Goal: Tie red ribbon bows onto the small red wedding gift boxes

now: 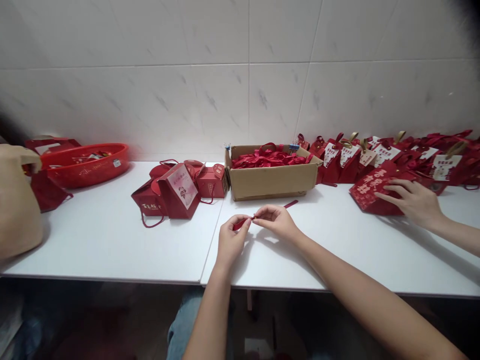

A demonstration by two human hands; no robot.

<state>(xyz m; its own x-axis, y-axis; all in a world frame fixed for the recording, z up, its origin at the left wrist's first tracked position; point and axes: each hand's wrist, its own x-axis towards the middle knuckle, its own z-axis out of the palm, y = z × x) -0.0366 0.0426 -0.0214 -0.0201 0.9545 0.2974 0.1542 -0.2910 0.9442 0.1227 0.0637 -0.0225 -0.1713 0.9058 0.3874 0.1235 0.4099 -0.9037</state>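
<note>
White tabletop (112,240), marbled wall tiles (210,105) behind. Left hand (233,241) and right hand (278,221) close together, each pinched tight on a narrow red ribbon (239,224); ribbon located over tabletop, before open cardboard box (272,183) holding ribbon heap (262,159).

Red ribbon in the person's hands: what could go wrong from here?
The narrow ribbon is held only in a pinch by the left hand and right hand, so it could slip. The cardboard box stands just beyond; a knock might disturb it. A co-worker's hand is on a red gift box to the right, so they could bump.
</note>
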